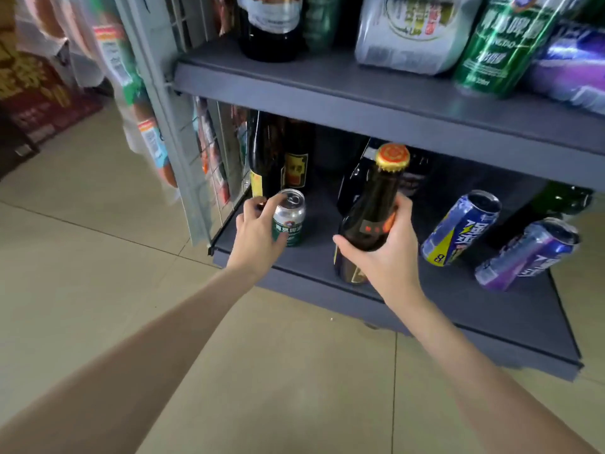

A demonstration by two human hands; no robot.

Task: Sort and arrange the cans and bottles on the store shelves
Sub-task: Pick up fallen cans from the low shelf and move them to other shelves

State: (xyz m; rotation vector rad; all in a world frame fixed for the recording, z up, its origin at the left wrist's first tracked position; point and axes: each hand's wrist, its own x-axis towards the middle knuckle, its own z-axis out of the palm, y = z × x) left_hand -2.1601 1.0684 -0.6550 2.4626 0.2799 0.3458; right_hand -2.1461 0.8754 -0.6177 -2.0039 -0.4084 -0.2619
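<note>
The left hand [258,234] gripped a green can [289,217] near the lower shelf's [491,309] left edge; the right hand [386,247] clasped a brown bottle [376,208], probably to group them.

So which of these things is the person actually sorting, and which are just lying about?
Part of the job:
green beer can, held by the left hand
brown bottle, held by the right hand
blue can
purple can

Just lying about:
hanging snack packets
</note>
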